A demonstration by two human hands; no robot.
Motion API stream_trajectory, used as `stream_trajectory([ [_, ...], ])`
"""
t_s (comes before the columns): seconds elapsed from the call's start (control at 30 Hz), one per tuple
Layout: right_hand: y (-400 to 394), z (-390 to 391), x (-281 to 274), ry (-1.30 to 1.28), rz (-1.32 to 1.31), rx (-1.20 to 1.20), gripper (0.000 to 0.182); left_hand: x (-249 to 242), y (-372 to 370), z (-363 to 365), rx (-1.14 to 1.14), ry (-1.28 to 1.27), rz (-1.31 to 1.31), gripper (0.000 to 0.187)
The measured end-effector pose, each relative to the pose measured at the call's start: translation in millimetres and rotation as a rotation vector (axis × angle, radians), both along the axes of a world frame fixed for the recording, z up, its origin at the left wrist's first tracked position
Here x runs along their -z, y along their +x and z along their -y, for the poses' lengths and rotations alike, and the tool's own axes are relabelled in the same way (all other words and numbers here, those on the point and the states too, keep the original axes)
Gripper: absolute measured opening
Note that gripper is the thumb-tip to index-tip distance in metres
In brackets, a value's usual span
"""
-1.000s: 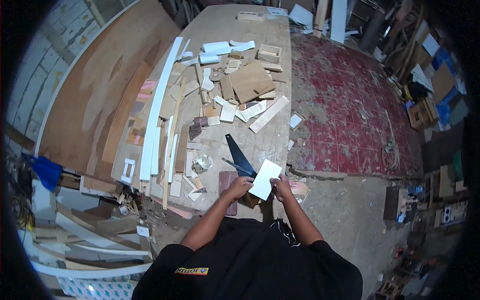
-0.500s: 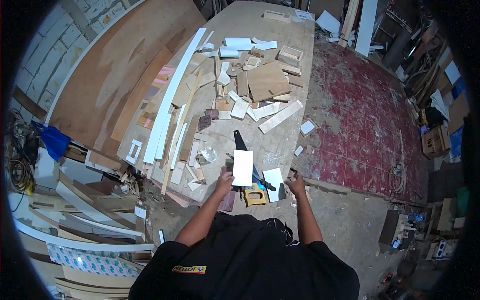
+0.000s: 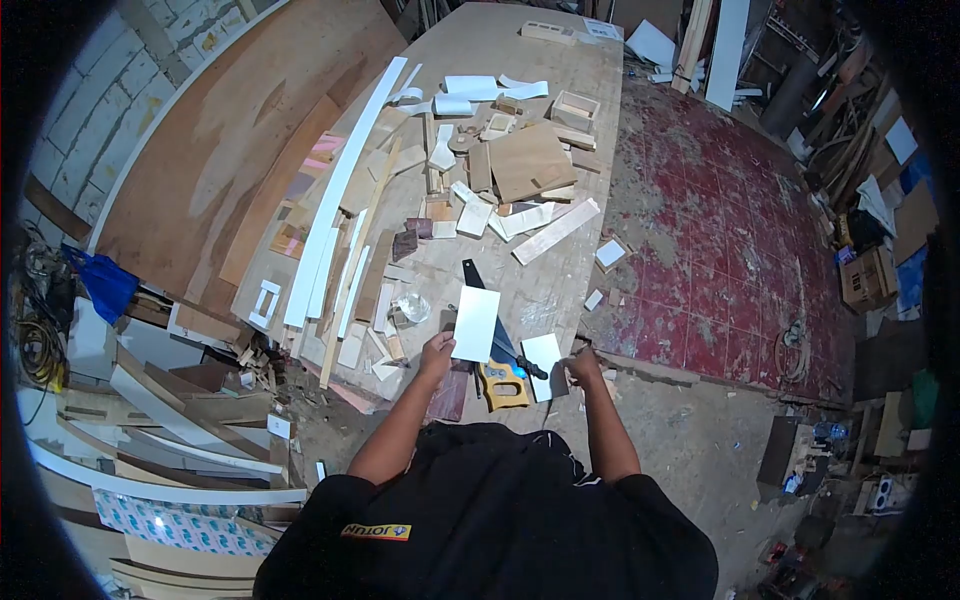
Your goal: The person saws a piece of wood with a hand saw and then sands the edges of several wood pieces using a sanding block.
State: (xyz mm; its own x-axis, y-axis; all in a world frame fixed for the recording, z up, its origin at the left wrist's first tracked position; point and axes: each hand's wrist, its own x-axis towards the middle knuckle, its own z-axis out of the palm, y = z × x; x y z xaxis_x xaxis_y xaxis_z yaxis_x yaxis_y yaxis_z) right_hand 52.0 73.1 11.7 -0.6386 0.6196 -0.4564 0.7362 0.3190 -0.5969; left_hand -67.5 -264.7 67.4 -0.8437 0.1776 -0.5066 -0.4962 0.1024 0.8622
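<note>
White rectangular panel [image 3: 476, 323]: held at its lower left corner in the grip of the left hand [image 3: 436, 355], over the near end of the desk [image 3: 470, 40]. Panel count: two. The second white panel [image 3: 541, 362] is at the near right edge of the desk, just beside the right hand [image 3: 581, 367]. The fingers of the right hand are bent; whether this grip is open, closed or in contact with the panel cannot be told.

Marking: one label [image 3: 376, 532] on the black shirt [image 3: 490, 500] reads "JOTUN" and appears upside down in the head view. One printed sheet [image 3: 602, 28] at the far end of the desk is too small to read.

Count, other items:
- Handsaw [image 3: 505, 387], yellow handle: one, between the panels, blade partly covered by the held panel.
- Dark reddish board [image 3: 449, 393]: one, near the left hand.
- Open wooden box [image 3: 575, 108]: one, farther back.
- White rectangular frame [image 3: 265, 303]: one, at the left edge.
</note>
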Motion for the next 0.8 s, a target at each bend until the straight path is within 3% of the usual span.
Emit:
stream_trajectory([
  [0.07, -0.1, 1.7, 3.5, -0.347, 0.106, 0.020, 0.065, -0.9, -8.9, -2.0, 0.042, -0.055, -0.127, 0.029],
  [0.1, 5.1, -9.7, 60.1, -0.211, 0.026, -0.089, 0.064, -10.1, -10.1, -4.9, 0.043, -0.052, -0.132, 0.029],
  [0.17, 8.5, -7.7, 59.2, -0.155, 0.015, -0.122, 0.061, -35.5, -7.4, -9.7, 0.073, -0.163, -0.326, 0.030],
  [0.23, 13.6, -3.9, 55.8, -0.061, -0.027, -0.138, 0.057, -46.8, -6.5, -12.0, 0.072, -0.172, -0.330, 0.030],
  [0.33, 14.7, 2.6, 14.1, -0.228, 0.071, -0.057, 0.055, -36.6, -10.2, -10.7, 0.062, -0.173, -0.362, 0.031],
  [0.47, 14.3, 3.8, 0.0, -0.120, -0.066, -0.136, 0.046, -32.8, -8.3, -12.5, -0.008, -0.123, -0.434, 0.031],
  [0.53, 9.8, 2.3, -4.6, -0.247, -0.143, -0.245, 0.033, -34.8, -5.8, -13.8, -0.027, -0.120, -0.432, 0.030],
  [0.8, 1.9, 23.0, -38.1, -0.137, -0.264, -0.334, 0.030, -6.3, -6.8, -15.3, -0.090, -0.198, -0.633, 0.031],
])
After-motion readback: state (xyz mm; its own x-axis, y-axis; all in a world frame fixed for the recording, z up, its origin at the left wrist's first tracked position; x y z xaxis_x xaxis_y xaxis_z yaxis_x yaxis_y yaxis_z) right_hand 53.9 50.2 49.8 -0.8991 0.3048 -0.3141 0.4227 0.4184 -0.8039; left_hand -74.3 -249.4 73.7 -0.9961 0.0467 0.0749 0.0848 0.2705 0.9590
